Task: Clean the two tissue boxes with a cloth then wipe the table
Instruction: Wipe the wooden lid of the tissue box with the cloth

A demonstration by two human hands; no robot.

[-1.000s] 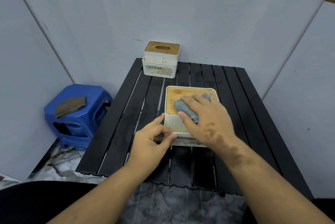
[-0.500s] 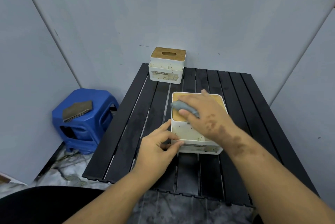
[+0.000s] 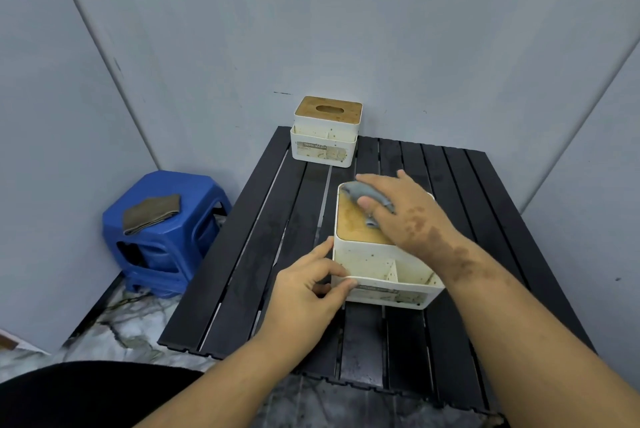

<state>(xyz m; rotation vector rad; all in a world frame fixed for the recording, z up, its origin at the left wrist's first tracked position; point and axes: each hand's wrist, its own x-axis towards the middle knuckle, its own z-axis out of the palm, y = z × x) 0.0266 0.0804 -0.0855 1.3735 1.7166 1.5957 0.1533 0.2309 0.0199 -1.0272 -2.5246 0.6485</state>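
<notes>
Your right hand (image 3: 403, 211) has carried the grey cloth (image 3: 369, 197) from the near part of the bamboo lid (image 3: 356, 225) up to its far left corner over the last second, so the stroke has now covered most of that lid from front to back. The fingers lie fairly flat on the cloth, with the thumb tucked against its near edge, pressing it down rather than bunching it up.

Your left hand (image 3: 308, 289) has stayed put at the near left corner of the near tissue box (image 3: 384, 272), thumb and fingertips pinching the white rim to keep the box from sliding. The box sits in the middle of the black slatted table (image 3: 263, 254), roughly where it was (the apparent drift looks like your head moving, not the box).

As I read it, the lid pass on this first box is close to done, but its open front compartments still show brown specks and streaks, and the labelled front wall looks grubby too. Those want the cloth next.

The far tissue box (image 3: 325, 133), standing at the far edge against the wall, is untouched and speckled, so the task is early: one box partly wiped, one not begun, the table after that.

A blue plastic stool (image 3: 162, 240) stands on the floor to the left with a folded brown cloth (image 3: 150, 213) on top.
</notes>
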